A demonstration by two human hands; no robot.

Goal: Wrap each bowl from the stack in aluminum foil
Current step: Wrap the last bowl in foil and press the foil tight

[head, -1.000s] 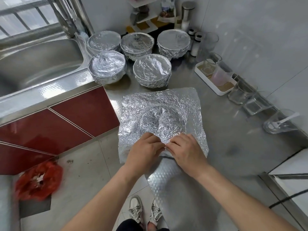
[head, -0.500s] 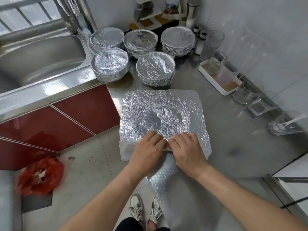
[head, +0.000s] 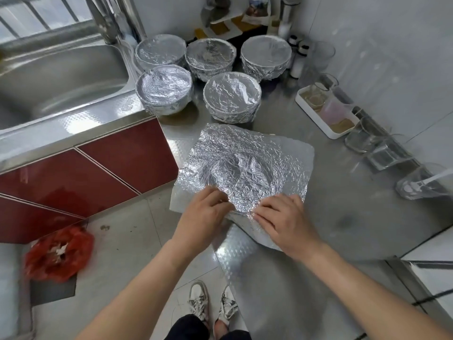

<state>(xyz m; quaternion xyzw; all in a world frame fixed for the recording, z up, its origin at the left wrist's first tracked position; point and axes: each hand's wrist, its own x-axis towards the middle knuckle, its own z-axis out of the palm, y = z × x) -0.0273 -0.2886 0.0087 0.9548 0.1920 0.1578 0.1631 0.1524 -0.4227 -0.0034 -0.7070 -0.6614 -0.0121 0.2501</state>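
Pinching the near edge of the foil sheet [head: 245,163], left hand [head: 204,214] and right hand [head: 285,223] wrap a hidden bowl; next, probably tucking foil underneath.

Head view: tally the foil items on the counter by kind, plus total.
foil-wrapped bowls: 5
foil sheet, edges not folded down, draped over a round bulge (what's under it is hidden): 1
Total: 6
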